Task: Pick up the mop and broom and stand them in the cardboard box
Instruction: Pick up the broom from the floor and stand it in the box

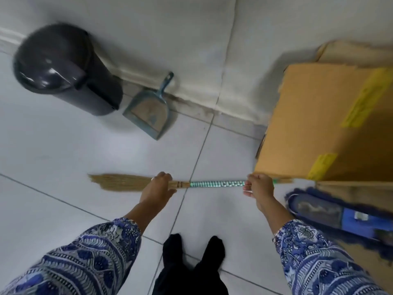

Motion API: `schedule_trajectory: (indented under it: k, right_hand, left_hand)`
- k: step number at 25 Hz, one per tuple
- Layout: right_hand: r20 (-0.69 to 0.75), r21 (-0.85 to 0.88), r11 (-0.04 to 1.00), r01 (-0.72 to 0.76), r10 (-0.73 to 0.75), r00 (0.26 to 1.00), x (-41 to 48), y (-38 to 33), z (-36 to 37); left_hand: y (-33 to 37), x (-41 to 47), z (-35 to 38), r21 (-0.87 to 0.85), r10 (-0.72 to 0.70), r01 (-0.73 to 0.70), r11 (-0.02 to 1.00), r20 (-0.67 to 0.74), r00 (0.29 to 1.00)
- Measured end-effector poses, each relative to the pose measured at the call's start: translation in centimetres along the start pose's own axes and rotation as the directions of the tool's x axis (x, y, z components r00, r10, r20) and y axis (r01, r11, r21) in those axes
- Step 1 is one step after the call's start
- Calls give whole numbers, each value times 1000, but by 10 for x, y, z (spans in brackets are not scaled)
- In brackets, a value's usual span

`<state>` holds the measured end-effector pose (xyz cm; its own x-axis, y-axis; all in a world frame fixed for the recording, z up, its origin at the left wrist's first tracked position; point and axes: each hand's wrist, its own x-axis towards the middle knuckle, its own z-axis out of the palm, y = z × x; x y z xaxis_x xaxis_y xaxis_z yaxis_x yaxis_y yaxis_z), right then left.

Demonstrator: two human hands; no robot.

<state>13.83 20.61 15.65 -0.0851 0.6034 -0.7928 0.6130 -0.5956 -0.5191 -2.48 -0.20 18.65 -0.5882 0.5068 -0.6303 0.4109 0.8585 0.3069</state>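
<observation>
A short straw broom (214,184) with a shiny green-wrapped handle is held level above the tiled floor. My left hand (157,187) grips it where the bristles meet the handle, and the bristles fan out to the left. My right hand (258,187) grips the handle's far end, close to the near corner of the cardboard box (319,124). The brown box with yellow tape stands at the right against the wall. A blue mop (331,216), its head fringed with dark blue, sits at the right edge, over the box's near opening.
A dark round bin (63,69) stands at the back left by the wall. A blue dustpan (148,111) leans against the skirting beside it. My dark-clothed legs (191,262) show at the bottom centre. Pale floor tiles stretch to the left.
</observation>
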Motion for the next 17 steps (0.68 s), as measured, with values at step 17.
schedule_trajectory:
  k: [17]
  right_hand:
    - [-38, 574, 735, -362, 466, 884, 258, 192, 98]
  left_hand:
    - [-69, 212, 287, 325, 345, -346, 880, 63, 936]
